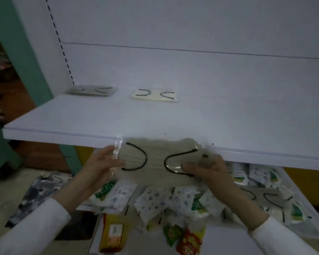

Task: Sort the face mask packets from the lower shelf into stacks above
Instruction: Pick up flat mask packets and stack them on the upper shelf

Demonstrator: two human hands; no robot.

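I hold a clear packet with a beige face mask (156,161) and black ear loops, flat in front of the upper shelf's front edge. My left hand (101,162) pinches its left end; my right hand (208,168) grips its right end. On the upper shelf (81,116) lie a grey mask stack (91,91) at the back left and a cream mask stack (155,95) to its right. The lower shelf (302,188) carries a loose heap of mask packets (155,199), several white with green print, and a beige one (265,197) at right.
Red, yellow and green snack packets (184,238) and an orange packet (112,234) lie at the lower shelf's front. A dark patterned packet (33,196) hangs off the left. A green wall (20,52) stands left of the white shelf unit.
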